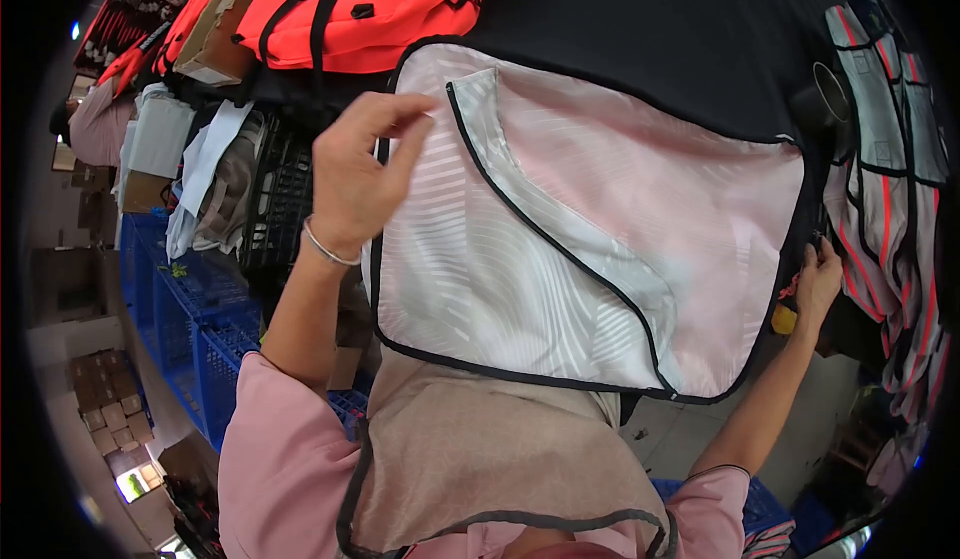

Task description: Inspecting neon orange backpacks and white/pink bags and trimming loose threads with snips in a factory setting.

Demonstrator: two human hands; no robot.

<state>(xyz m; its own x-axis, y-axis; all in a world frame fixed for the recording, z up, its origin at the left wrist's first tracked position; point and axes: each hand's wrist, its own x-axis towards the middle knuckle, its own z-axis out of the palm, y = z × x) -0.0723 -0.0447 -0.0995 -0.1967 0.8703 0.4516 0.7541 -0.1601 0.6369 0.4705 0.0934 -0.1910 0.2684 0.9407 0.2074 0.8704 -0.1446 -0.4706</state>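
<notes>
A large pale grey and pinkish fabric panel (pixel 640 189) with black edging lies in front of me, its near edge at my apron. A curved strip of black trim (pixel 560 234) runs diagonally across it, with a turned-back fold of fabric beside it. My left hand (pixel 365 164) is over the panel's upper left part, thumb and forefinger brought together at the tips; whatever may be between them is too small to make out. Past the panel's right edge, my right hand (pixel 820 284) has its fingers closed around something small and dark that I cannot identify.
Bright orange-red bags (pixel 370 19) with black straps lie at the far left on the black surface (pixel 660 39). Grey fabric pieces with orange stripes (pixel 880 159) hang at the right, beside a dark round cup-like thing (pixel 828 94). Blue crates (pixel 190 329) stand at left.
</notes>
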